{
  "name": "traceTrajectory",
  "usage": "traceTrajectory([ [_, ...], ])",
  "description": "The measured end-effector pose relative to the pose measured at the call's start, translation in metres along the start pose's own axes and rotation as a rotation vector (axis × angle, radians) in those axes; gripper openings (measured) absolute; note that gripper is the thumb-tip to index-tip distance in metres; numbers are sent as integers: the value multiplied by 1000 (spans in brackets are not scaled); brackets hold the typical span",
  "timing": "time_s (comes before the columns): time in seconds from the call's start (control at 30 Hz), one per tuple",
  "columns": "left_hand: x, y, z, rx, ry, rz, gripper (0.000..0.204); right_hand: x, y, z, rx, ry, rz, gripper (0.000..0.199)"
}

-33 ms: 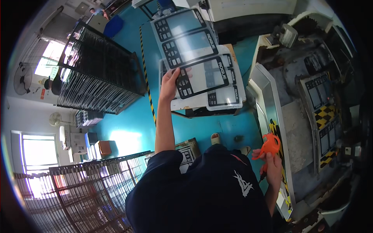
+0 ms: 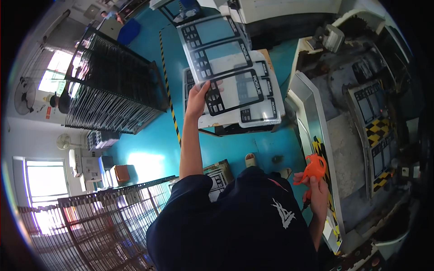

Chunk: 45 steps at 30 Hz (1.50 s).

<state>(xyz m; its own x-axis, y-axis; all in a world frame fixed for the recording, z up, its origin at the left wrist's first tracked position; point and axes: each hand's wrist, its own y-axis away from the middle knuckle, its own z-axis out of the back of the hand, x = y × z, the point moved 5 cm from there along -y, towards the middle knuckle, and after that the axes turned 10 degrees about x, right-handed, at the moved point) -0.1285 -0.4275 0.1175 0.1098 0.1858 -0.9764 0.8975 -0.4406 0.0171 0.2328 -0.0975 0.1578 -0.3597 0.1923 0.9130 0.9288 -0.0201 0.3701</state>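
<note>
My left hand (image 2: 197,100) is closed on the near left edge of a clear plastic sheet (image 2: 224,57), with the thumb on top and fingers showing through from beneath. Three black panel frames with button patterns are printed along it. The sheet is held tilted above a stack of similar printed sheets (image 2: 258,114) on a small white-topped table (image 2: 217,121). Low on the right, my right hand (image 2: 318,195) is wrapped round an orange air blow gun (image 2: 315,168), away from the sheet. A dark hose fitting shows below its handle.
To the right stands an open machine (image 2: 337,131), its bed holding printed panels (image 2: 371,108) and yellow-black tape. A dark drying rack (image 2: 113,86) is at the far left, another rack (image 2: 104,221) at the near left. Striped tape (image 2: 168,90) marks the blue floor. Another person (image 2: 108,15) is far off.
The clear sheet's far end has shifted slightly left and down, changing the glare on it. The view has moved a little; my right hand keeps its hold on the blow gun.
</note>
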Motion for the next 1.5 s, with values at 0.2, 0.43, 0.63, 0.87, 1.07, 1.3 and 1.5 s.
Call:
traceTrajectory([
  [0.2,93,3,7,92,-5,241,37,-13,9,3,-92,-12,-78,35],
  [0.43,186,4,6,94,186,381,37,-29,20,-9,-127,-40,-222,29],
  [0.63,234,-12,-4,60,381,405,35,-35,22,-12,-139,48,-247,33],
  [0.87,250,-48,-7,79,405,357,33,-34,26,-12,-205,19,-238,34],
  [1.07,247,-52,-10,110,399,392,31,-41,29,-13,-230,-10,-213,33],
  [1.3,291,-56,45,-103,-328,541,59,-46,23,-15,-193,-32,-257,30],
  [1.5,271,-44,29,-472,-1555,176,76,-42,20,-12,-182,-8,-234,32],
])
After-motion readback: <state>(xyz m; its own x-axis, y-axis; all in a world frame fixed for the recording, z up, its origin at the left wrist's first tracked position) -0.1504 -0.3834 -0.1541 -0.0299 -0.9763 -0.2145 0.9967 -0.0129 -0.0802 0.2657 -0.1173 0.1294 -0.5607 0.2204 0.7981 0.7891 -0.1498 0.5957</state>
